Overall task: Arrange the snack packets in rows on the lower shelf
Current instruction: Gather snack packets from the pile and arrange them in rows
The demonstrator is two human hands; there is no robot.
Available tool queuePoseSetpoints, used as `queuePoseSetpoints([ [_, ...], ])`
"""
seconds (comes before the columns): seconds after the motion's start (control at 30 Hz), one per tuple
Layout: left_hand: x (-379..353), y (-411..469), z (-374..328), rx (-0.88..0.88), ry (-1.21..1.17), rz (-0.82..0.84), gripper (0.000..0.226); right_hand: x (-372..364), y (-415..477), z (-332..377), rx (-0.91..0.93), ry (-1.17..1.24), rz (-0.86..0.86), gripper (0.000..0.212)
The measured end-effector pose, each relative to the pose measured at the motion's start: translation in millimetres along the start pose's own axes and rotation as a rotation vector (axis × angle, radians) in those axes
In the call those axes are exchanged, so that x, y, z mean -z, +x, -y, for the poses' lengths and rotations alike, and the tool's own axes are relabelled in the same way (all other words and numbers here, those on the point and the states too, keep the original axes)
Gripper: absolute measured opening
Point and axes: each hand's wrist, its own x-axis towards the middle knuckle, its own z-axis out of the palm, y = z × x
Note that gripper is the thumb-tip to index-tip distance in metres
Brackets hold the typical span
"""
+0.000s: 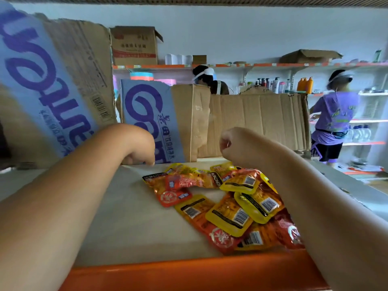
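- The snack packets (226, 198) are flat, glossy foil pouches, rectangular with rounded corners, in yellow and orange-red. They lie in a loose overlapping heap on the shelf board (126, 217).
- Their long axes point in mixed directions. One orange packet at the heap's far edge runs left to right, while the yellow ones nearer lie diagonally, with their barcode backs up.
- The board is smooth, pale and matte. In front of the heap runs its shiny orange lip (189, 274).
- The left hand (139, 150) is behind and left of the heap with its fingers curled down to the board. Whether they hold anything cannot be told.
- The right hand (228, 143) hovers over the heap's far edge, curled into a loose fist with nothing visible in it.
- Behind the heap stand corrugated cardboard boxes (189, 120), one of them printed in blue.
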Motion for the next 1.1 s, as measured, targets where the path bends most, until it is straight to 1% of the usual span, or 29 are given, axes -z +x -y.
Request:
queuePoseSetpoints([
  [0.03,0,0,-1,-0.092,0.022,0.008,0.029,-1,-1,2,0.05,-0.098,-0.024,0.014],
  [0.07,2,0,-4,-0.165,0.008,0.086,0.045,-2,-2,4,0.093,-0.14,-0.017,0.012],
  [0.13,1,-1,-14,-0.243,-0.031,0.224,0.068,-7,-6,12,0.169,-0.214,0.089,0.02],
  [0.2,-4,0,-25,-0.281,0.017,0.272,0.078,-17,-7,21,0.238,-0.254,0.217,0.027],
  [0.27,-7,-1,-32,-0.288,0.057,0.258,0.084,-26,-4,27,0.261,-0.252,0.321,0.031],
  [0.33,-7,-4,-36,-0.28,0.058,0.271,0.09,-30,-2,30,0.26,-0.269,0.377,0.03],
  [0.37,-6,-8,-36,-0.27,0.073,0.278,0.091,-31,-2,31,0.262,-0.274,0.373,0.029],
  [0.43,-5,-17,-35,-0.208,0.113,0.26,0.084,-29,-2,33,0.261,-0.272,0.361,0.026],
  [0.53,-8,-30,-30,-0.097,0.053,0.241,0.069,-26,-5,34,0.261,-0.254,0.379,0.024],
  [0.6,-14,-38,-21,-0.07,0.032,0.219,0.065,-25,-7,36,0.264,-0.247,0.385,0.024],
  [0.7,-27,-48,-3,-0.117,0.014,0.099,0.065,-27,-9,36,0.261,-0.247,0.376,0.022],
  [0.83,-49,-56,11,-0.256,-0.261,-0.017,0.071,-26,-11,36,0.265,-0.208,0.332,0.019],
  [0.9,-59,-60,10,-0.283,-0.367,-0.055,0.071,-24,-11,35,0.267,-0.186,0.299,0.021],
  [1.0,-68,-63,7,-0.277,-0.496,-0.114,0.061,-17,-11,33,0.265,-0.131,0.243,0.025],
  [1.1,-72,-70,6,-0.297,-0.508,-0.17,0.048,-12,-10,29,0.28,-0.137,0.227,0.022],
])
